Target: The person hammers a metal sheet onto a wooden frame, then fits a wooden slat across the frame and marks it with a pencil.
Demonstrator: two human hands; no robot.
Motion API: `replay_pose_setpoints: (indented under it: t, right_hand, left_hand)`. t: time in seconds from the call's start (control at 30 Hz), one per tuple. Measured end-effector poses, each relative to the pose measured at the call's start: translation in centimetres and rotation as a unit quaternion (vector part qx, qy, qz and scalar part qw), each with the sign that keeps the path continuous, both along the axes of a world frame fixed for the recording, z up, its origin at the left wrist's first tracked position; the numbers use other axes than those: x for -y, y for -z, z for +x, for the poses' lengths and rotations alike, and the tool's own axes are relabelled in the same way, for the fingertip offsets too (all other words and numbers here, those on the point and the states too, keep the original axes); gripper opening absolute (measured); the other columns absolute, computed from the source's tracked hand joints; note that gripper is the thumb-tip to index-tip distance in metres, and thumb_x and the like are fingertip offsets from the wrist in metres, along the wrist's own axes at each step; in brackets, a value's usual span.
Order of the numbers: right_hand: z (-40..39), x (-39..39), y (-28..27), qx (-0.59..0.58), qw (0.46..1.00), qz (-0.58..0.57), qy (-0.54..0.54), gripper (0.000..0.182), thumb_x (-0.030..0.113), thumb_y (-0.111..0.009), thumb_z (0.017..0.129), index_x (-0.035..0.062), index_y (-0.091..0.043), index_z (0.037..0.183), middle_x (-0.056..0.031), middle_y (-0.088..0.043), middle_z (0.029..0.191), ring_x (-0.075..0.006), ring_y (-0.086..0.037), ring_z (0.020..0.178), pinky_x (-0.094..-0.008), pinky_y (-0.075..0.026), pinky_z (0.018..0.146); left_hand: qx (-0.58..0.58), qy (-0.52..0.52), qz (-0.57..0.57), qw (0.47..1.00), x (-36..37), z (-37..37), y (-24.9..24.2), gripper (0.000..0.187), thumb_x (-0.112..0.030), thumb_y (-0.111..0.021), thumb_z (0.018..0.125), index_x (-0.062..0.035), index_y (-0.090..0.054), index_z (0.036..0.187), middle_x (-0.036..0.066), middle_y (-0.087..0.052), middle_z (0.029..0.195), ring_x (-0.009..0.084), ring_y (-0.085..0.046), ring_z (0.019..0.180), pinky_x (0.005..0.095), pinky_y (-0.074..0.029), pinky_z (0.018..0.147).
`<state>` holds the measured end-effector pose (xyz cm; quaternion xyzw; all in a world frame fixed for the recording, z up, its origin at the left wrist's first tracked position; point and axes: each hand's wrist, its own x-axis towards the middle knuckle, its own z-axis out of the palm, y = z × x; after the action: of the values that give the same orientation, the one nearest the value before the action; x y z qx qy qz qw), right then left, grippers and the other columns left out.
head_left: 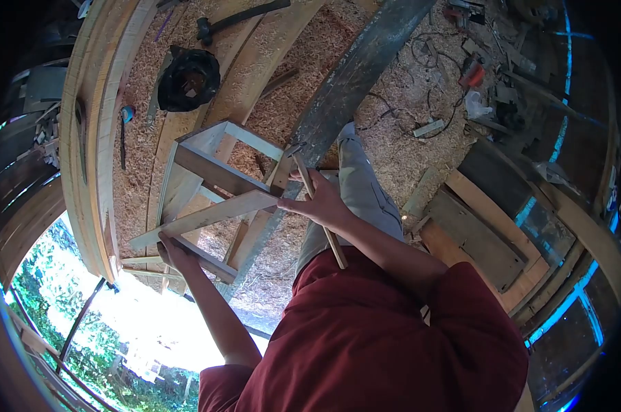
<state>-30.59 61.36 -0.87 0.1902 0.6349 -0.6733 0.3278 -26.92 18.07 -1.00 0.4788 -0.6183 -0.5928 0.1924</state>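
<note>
- Your left hand clasps the frame low on its left side; your right hand is closed round the hammer near the frame's right corner.
- Hammer head points away; handle slants back toward your shirt.
- Frame lies over planks, near slat rising rightward.
- Dark beam slants past its right; black bag and mallet beyond.
- Shavings-strewn floor spreads right of the beam.

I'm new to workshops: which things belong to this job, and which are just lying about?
Apparently in the job:
wooden frame, held by the left hand
wooden-handled hammer, in the right hand

Probably just lying about:
dark hammer
red tool
wood shavings
</note>
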Motion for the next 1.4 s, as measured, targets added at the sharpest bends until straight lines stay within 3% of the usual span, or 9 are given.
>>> replay_pose_setpoints:
  t: [0.6,0.67,0.7,0.77,0.9,1.0,1.1,1.17,1.4]
  right_hand:
    - [0.3,0.6,0.2,0.003,1.000,-0.001,0.013,0.095,0.048,-0.093,0.073,-0.0023,-0.049,0.142,-0.0208,-0.051,0.147,-0.0306,-0.046,0.141,-0.0429,-0.036,0.117]
    - [1.3,1.0,1.5,-0.121,0.990,0.070,0.010,0.081,0.045,-0.083,0.086,-0.0024,-0.049,0.141,-0.0167,-0.066,0.116,-0.0228,-0.066,0.109,-0.0369,-0.053,0.094]
    - [1.0,0.5,1.2,-0.120,0.990,0.070,0.009,0.081,0.045,-0.083,0.086,-0.0024,-0.049,0.141,-0.0167,-0.066,0.116,-0.0228,-0.066,0.109,-0.0369,-0.053,0.094]
    - [-0.1,-0.9,0.3,0.135,0.975,-0.160,0.075,0.060,0.038,-0.068,0.100,-0.0027,-0.049,0.141,-0.0034,-0.058,0.074,-0.0099,-0.057,0.061,-0.0267,-0.048,0.057]
    - [-0.3,-0.5,-0.2,0.133,0.969,-0.171,0.115,0.048,0.033,-0.054,0.108,-0.0029,-0.049,0.140,0.0058,-0.037,0.055,-0.0038,-0.032,0.042,-0.0236,-0.029,0.042]
    - [-0.1,-0.2,0.5,0.099,0.979,-0.140,0.108,0.053,0.034,-0.061,0.104,-0.0031,-0.049,0.140,0.0054,-0.041,0.060,-0.0039,-0.034,0.043,-0.0239,-0.029,0.042]
    - [0.1,-0.3,0.3,0.078,0.990,-0.100,0.058,0.060,0.029,-0.071,0.099,-0.0038,-0.047,0.142,-0.0047,-0.060,0.083,-0.0082,-0.058,0.063,-0.0244,-0.047,0.055]
    - [0.8,0.1,1.1,0.050,0.989,-0.115,0.076,0.076,0.039,-0.082,0.088,-0.0019,-0.048,0.144,-0.0202,-0.052,0.145,-0.0263,-0.056,0.130,-0.0358,-0.050,0.102]
    - [1.5,0.7,2.5,-0.027,0.998,-0.040,0.038,0.084,0.039,-0.088,0.083,-0.0012,-0.046,0.144,-0.0160,-0.055,0.142,-0.0222,-0.063,0.115,-0.0335,-0.058,0.086]
  left_hand:
    - [0.007,-0.005,-0.014,1.000,-0.4,-0.4,-0.4,0.058,-0.032,-0.072,0.098,0.0057,-0.051,0.136,0.020,-0.065,0.127,0.0308,-0.067,0.114,0.0430,-0.059,0.097]
    - [0.019,-0.012,-0.012,1.000,-0.5,-0.6,-0.4,0.057,-0.033,-0.072,0.098,0.0046,-0.051,0.136,0.020,-0.065,0.128,0.0304,-0.067,0.115,0.0424,-0.059,0.097]
    - [0.020,-0.012,-0.012,1.000,-0.6,-0.6,-0.4,0.057,-0.033,-0.072,0.098,0.0046,-0.051,0.136,0.020,-0.065,0.128,0.0304,-0.067,0.115,0.0424,-0.059,0.097]
    - [0.020,0.000,-0.025,0.999,-0.7,-0.4,-0.5,0.057,-0.033,-0.072,0.098,0.0037,-0.051,0.137,0.020,-0.065,0.129,0.0301,-0.067,0.115,0.0418,-0.059,0.096]
    - [0.017,0.004,-0.034,0.999,-0.1,-0.2,0.1,0.059,-0.036,-0.073,0.097,0.0040,-0.053,0.136,0.020,-0.064,0.129,0.0317,-0.066,0.115,0.0435,-0.058,0.098]
    - [0.014,-0.005,-0.027,1.000,-0.4,-0.4,-0.1,0.057,-0.036,-0.072,0.098,0.0036,-0.054,0.135,0.020,-0.064,0.128,0.0308,-0.066,0.114,0.0424,-0.059,0.097]
    - [0.019,-0.010,-0.038,0.999,-0.2,-0.1,-0.1,0.055,-0.035,-0.072,0.098,0.0030,-0.055,0.135,0.018,-0.065,0.126,0.0296,-0.067,0.112,0.0414,-0.059,0.095]
    - [0.016,-0.003,-0.027,1.000,0.1,-0.1,0.0,0.053,-0.034,-0.072,0.098,0.0022,-0.056,0.134,0.017,-0.066,0.124,0.0285,-0.067,0.110,0.0405,-0.059,0.094]
    - [0.007,-0.015,-0.014,1.000,-0.5,-0.4,-0.3,0.052,-0.034,-0.071,0.099,0.0019,-0.056,0.133,0.017,-0.066,0.125,0.0287,-0.066,0.111,0.0410,-0.058,0.095]
